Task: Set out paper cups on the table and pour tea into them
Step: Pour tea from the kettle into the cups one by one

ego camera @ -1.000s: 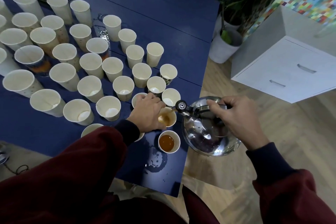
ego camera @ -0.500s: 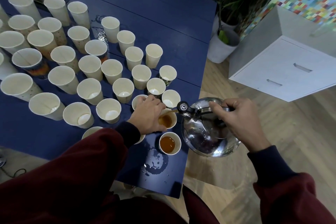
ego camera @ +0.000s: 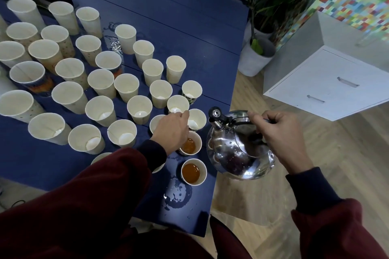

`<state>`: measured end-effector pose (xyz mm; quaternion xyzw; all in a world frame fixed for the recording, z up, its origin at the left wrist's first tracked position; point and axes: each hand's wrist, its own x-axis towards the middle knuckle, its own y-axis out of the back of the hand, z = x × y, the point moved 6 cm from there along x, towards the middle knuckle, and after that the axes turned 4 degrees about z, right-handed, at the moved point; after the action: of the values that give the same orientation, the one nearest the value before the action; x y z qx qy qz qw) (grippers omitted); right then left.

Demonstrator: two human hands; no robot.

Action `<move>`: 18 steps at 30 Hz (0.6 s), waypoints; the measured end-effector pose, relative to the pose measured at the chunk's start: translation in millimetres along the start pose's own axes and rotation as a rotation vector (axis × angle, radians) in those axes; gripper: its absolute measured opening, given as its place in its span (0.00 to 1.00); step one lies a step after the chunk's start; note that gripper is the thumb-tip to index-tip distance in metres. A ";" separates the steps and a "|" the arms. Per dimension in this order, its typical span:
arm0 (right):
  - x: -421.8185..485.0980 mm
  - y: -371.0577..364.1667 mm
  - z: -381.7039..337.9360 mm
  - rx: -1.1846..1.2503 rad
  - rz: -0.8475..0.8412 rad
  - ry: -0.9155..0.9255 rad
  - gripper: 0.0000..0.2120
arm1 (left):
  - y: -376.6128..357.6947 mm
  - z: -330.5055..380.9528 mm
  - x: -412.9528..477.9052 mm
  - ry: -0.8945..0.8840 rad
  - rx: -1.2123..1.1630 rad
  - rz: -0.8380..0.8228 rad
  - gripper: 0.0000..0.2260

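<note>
Standing empty: rows of paper cups (ego camera: 101,111) fill the left of the blue table (ego camera: 179,27); the near ones show dry bottoms.
Left hand (ego camera: 171,130): it has left the cup it steadied and reaches back to the next rims. Its fingers are curled, but we cannot tell whether they grip anything.
Fresh cup (ego camera: 189,145): just beside that hand, holding amber tea.
Near cup (ego camera: 193,171): also filled, at the table edge, with a puddle (ego camera: 177,195) beside it.
Kettle (ego camera: 237,153): its spout (ego camera: 214,114) has lifted off the fresh cup and no stream runs.
Right hand (ego camera: 277,132): clenched round the kettle handle.
Meaning: we judge two cups done and the next empty cup (ego camera: 196,120) due.
</note>
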<state>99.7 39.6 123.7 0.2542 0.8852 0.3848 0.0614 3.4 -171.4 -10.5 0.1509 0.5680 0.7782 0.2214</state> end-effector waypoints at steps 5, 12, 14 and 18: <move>11.6 -3.3 -7.5 -0.084 -0.001 0.034 0.26 | -8.9 2.3 8.0 -0.022 0.097 -0.017 0.09; 23.4 -12.6 0.6 -0.161 -0.023 0.023 0.27 | -14.2 6.5 14.8 -0.052 0.087 -0.015 0.06; 24.9 -14.1 3.3 -0.201 -0.025 0.022 0.25 | -16.3 5.0 16.1 -0.054 0.077 -0.011 0.06; 28.3 -15.1 3.9 -0.260 -0.013 0.049 0.28 | -17.8 2.7 18.1 -0.035 0.031 0.008 0.08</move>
<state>70.3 47.6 112.7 0.2288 0.8307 0.5019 0.0746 -7.7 -155.3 -26.9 0.1701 0.5753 0.7675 0.2258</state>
